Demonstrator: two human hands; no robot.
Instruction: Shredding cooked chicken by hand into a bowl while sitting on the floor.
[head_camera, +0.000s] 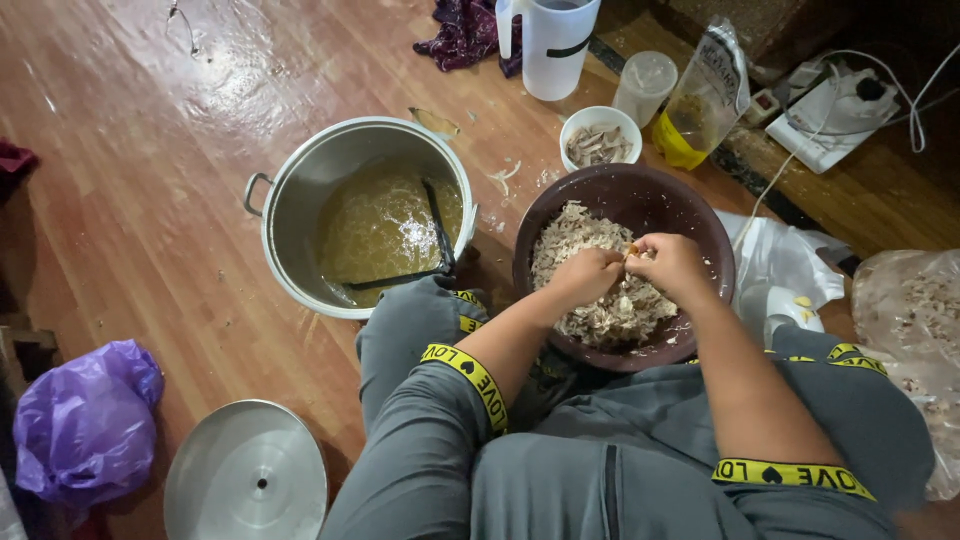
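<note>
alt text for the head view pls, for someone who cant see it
Seated on a wooden floor, a person's left hand and right hand pull apart a small scrap over a dark bowl of shredded meat. Beside it stands a steel pot of yellowish broth.

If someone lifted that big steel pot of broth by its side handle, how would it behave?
The pot is probably heavy, being about half full of broth. Lifted by one handle, it would likely tilt and slosh. The ladle inside might slide.
</note>
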